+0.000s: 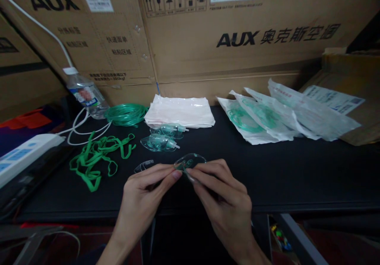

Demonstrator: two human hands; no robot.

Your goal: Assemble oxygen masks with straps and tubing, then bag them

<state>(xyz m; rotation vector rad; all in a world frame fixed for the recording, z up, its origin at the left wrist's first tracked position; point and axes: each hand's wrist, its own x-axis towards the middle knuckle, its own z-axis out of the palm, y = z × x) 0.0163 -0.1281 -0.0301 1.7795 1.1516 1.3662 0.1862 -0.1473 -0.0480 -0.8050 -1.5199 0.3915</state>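
Observation:
Both hands are together near the front edge of the table, on a clear greenish plastic oxygen mask [194,159]. My left hand [150,184] pinches its left side between thumb and fingers. On the opposite side, my right hand [227,188] is closed on it too, its fingertips almost meeting the left ones. The fingers hide much of the mask. Beside my left hand lies a small clear plastic piece [144,166]. Just beyond are two more masks [158,142] with pale connectors. A tangle of green elastic straps [96,154] lies to the left.
Coiled green tubing [126,114] and a stack of white bags [179,111] sit at the back. Packaged mask sets [252,118] lean against an open carton [350,71] at right. A bottle [86,93], white cable and power strip [29,154] stand left. Large cardboard boxes [237,63] wall the back.

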